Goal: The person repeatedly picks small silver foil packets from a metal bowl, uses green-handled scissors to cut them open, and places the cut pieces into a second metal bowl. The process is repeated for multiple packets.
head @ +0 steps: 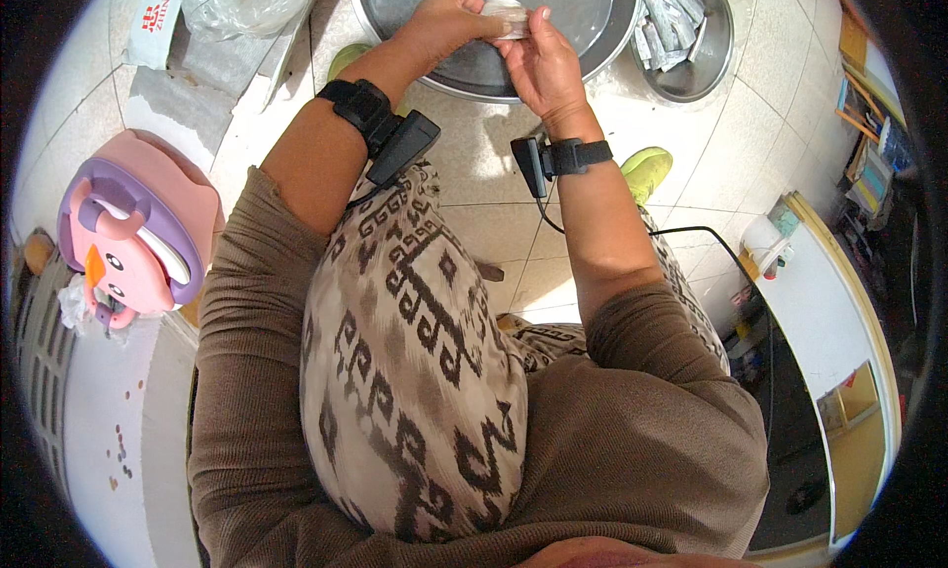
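Between my left hand (pixel 450 21) and my right hand (pixel 546 66) is a small whitish, glossy piece (pixel 506 11), possibly wrapped in clear film. The fingertips of both hands grip it from opposite sides. It is held above a wide, round metal basin (pixel 474 71) with a dark grey inside; whether liquid lies in it I cannot tell. To the right stands a smaller steel bowl (pixel 685 90) holding several silvery-grey, strip-like pieces (pixel 672 20). The far rims of both vessels run out of view at the top.
A pink and purple plastic child's potty seat (pixel 141 234) stands on the left. Clear plastic bags (pixel 244 9) and grey cardboard (pixel 185 109) lie at upper left. A black cable (pixel 689 229) runs right from my wrist device. Yellow-green shoes (pixel 646 172) rest on the tiled floor (pixel 481 175).
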Motion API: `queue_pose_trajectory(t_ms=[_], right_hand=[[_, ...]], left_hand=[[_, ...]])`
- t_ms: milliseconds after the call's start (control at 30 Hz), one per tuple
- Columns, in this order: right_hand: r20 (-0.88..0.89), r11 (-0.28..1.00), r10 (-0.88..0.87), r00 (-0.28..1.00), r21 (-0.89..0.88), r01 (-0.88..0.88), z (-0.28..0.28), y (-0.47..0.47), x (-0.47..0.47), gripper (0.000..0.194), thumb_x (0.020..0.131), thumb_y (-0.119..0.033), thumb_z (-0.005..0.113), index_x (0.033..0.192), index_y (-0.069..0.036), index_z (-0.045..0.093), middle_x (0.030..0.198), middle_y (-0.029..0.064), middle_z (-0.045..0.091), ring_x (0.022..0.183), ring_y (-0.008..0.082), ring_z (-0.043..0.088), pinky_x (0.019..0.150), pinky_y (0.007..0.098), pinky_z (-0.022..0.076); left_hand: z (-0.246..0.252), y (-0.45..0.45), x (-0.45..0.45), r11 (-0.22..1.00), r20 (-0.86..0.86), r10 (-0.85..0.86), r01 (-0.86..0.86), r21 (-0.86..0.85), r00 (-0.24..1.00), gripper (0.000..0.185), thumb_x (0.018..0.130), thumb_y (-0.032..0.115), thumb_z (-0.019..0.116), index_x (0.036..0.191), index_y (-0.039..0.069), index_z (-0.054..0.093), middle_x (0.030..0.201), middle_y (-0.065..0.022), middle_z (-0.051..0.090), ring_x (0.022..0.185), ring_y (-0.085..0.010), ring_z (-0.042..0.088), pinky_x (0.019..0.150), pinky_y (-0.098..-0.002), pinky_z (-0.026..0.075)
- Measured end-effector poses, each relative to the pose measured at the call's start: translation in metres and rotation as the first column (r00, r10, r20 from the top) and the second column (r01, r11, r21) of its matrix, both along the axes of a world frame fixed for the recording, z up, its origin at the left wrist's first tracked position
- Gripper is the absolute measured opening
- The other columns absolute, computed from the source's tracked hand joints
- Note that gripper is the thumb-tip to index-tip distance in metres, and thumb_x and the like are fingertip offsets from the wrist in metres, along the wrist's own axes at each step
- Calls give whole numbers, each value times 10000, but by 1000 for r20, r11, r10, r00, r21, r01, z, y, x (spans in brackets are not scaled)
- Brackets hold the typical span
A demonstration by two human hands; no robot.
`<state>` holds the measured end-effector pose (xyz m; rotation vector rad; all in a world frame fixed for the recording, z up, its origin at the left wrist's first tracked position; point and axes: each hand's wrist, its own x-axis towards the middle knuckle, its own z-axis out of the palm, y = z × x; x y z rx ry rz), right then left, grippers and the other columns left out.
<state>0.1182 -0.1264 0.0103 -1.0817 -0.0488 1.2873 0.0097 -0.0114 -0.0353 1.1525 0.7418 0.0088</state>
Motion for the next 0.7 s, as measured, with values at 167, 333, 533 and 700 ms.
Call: queue_pose_trajectory(t_ms=[167, 333, 533, 700], right_hand=[[-8, 999, 23, 1000, 38, -23, -3, 2, -1, 467, 977, -380, 363, 1056, 48, 532, 1060, 146, 574, 973, 222, 553, 878, 355, 451], [-72, 996, -11, 997, 91, 18, -8, 0, 3, 379, 968, -317, 418, 1049, 25, 561, 1017, 113, 590, 914, 189, 563, 814, 345, 484], [59, 989, -147, 987, 24, 146, -6, -1, 2, 195, 898, -105, 552, 1047, 18, 569, 940, 75, 605, 812, 151, 572, 732, 284, 501], [121, 978, -206, 971, 34, 204, -3, 0, 0, 168, 854, -29, 596, 1016, 12, 581, 884, 57, 605, 762, 127, 567, 711, 254, 496]], left_hand=[[4, -3, 2, 990, -61, 29, -21, 139, 998, 368, 771, 389, 689, 894, 56, 591, 738, 27, 528, 655, -64, 452, 571, -212, 356], [6, 2, 3, 997, -15, 35, -36, -73, 999, 348, 860, 426, 582, 898, 81, 599, 727, 44, 512, 620, -54, 410, 545, -207, 331], [14, 1, 4, 991, 49, 91, -86, -106, 995, 306, 904, 397, 512, 927, 107, 611, 746, 56, 525, 648, -47, 421, 569, -190, 330], [22, 1, 2, 988, 86, 94, -82, -130, 992, 286, 910, 326, 512, 895, 60, 618, 728, 15, 543, 608, -65, 420, 560, -203, 360]])
